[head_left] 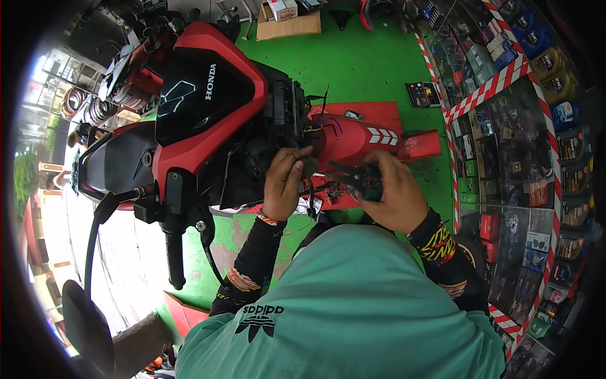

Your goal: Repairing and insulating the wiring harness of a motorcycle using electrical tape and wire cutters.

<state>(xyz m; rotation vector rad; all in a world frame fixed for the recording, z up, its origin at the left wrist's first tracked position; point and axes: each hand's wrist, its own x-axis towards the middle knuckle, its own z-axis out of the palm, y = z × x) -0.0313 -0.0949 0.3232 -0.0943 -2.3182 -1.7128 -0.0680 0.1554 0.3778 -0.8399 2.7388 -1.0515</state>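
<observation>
My left hand (284, 183) is closed in a pinch beside the opened front of a red and black scooter (208, 95). What its fingertips hold is too small and dark to make out. My right hand (396, 192) grips pliers (361, 180) with dark jaws and dark green handles. The jaws point left toward my left fingertips, with a small gap showing between. Dark cables (310, 192) hang just below my left fingers. Past both hands lies a red body panel (353, 140) with white arrow marks, with loose blue and yellow wires near its left end.
A red mat (379, 108) lies on the green floor (366, 63). Glass display cases (505, 151) edged in red-white tape line the right side. The scooter's handlebar grip (175, 259) and mirror (82, 316) jut out at lower left. Flattened cardboard (287, 28) lies at the back.
</observation>
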